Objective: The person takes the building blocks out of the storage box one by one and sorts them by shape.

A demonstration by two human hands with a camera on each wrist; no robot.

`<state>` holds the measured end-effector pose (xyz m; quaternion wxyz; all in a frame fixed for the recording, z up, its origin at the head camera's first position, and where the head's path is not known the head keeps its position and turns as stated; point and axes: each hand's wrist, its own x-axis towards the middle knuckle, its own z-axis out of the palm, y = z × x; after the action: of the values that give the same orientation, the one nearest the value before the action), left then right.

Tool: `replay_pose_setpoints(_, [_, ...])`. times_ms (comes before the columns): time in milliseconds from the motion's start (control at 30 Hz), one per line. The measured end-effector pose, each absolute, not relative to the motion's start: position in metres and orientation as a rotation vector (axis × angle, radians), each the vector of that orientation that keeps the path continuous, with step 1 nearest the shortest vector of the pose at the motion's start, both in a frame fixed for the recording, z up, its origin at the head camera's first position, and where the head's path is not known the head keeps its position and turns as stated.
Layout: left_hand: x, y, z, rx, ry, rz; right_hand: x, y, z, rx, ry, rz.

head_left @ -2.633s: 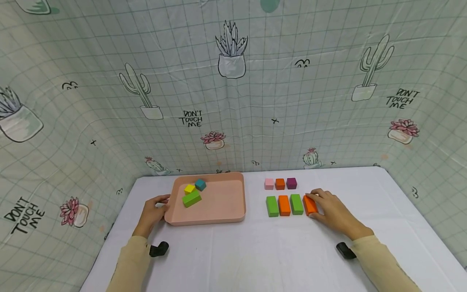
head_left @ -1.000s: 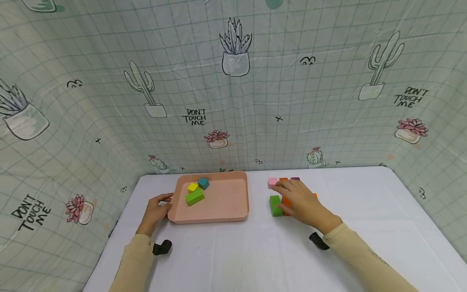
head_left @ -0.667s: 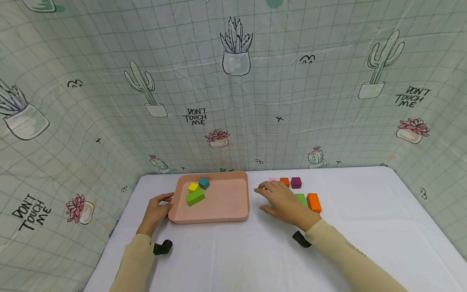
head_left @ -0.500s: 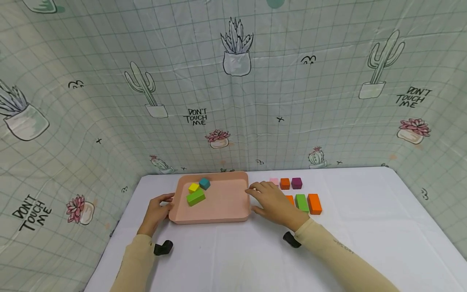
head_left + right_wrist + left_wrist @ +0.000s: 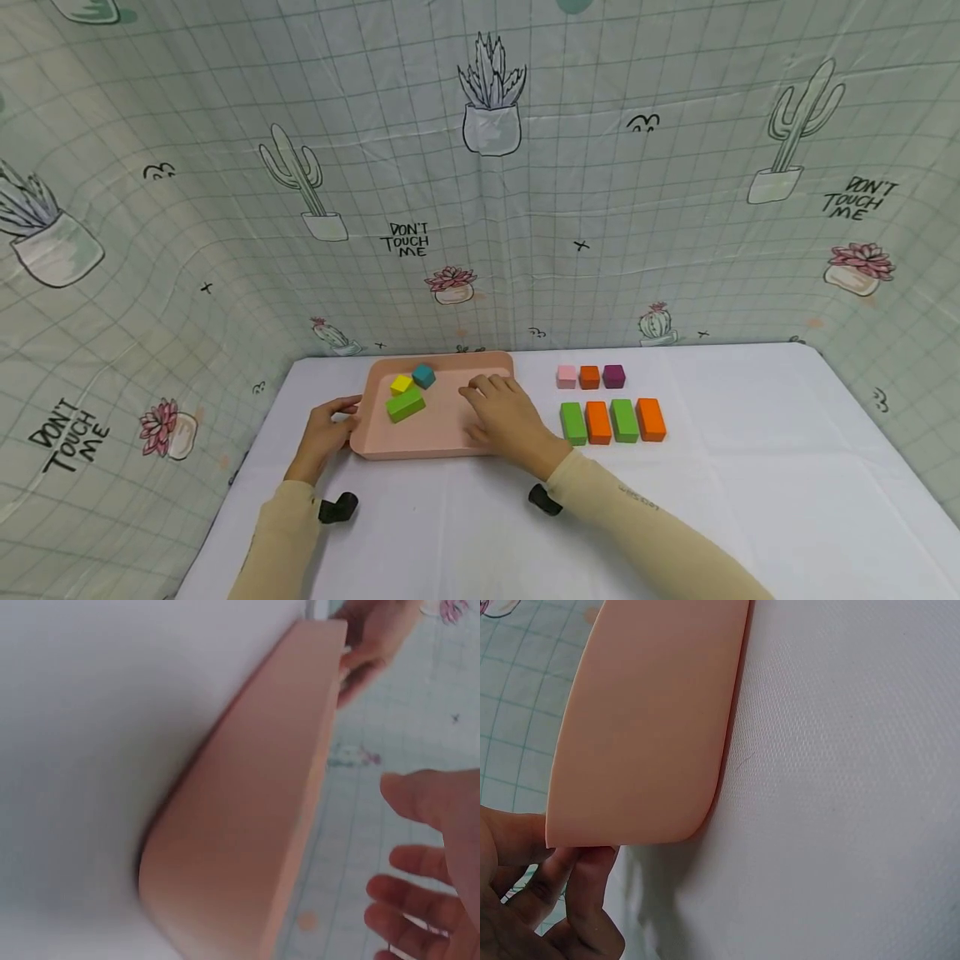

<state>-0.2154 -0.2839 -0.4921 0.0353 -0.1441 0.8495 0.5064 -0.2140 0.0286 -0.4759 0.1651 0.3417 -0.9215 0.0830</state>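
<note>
My left hand [image 5: 324, 435] touches the left end of a shallow pink tray [image 5: 450, 450]. In the left wrist view, the fingertips [image 5: 592, 862] rest against the outside of the tray's end wall. Over the right half of the tray hovers my right hand [image 5: 510, 421]; in the right wrist view its thumb and loosely bent fingers [image 5: 405, 896] stand apart, with nothing seen between them. On the tray's left side lie a long green block [image 5: 406, 405], a yellow block [image 5: 401, 384] and a blue cube [image 5: 423, 376], close together.
Right of the tray, a pink cube [image 5: 566, 377], an orange cube [image 5: 589, 377] and a purple cube [image 5: 613, 377] form a back row. In front stand long green blocks [image 5: 573, 423] alternating with orange blocks [image 5: 597, 422]. Printed cloth walls [image 5: 495, 208] surround the white table [image 5: 450, 533].
My right hand has let go of the rightmost orange block and moved left, past the blocks, over the tray. My left hand has stayed at the tray's left end.
</note>
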Motion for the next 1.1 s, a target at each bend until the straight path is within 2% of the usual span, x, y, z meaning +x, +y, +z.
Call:
replay_pose_setpoints(333, [-0.213,-0.284,-0.49,-0.467,2.606,1.546,-0.213,-0.013,-0.482,0.927,-2.673,0.344])
replay_pose_setpoints(1100, [-0.215,-0.286,-0.491,-0.391,2.648,1.588,-0.269,-0.036,-0.453,1.415,-2.612,0.128])
